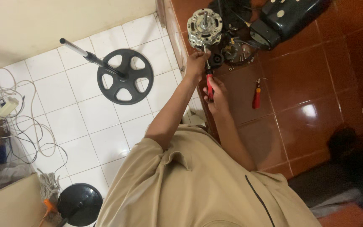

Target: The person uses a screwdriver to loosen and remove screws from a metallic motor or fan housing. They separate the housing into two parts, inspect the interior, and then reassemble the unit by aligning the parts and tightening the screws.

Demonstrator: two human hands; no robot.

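Observation:
A silvery fan motor with a short shaft stands on the red-brown tile floor. My left hand rests against the motor's lower edge, fingers pinched at the tip of a screwdriver. My right hand is closed around the red handle of that screwdriver, whose shaft points up at the motor. Both arms reach out from my beige shirt.
A black round fan base with its pole lies on the white tiles. Black fan housing parts and small loose parts sit beside the motor. A second red-handled tool lies to the right. White cables trail at left.

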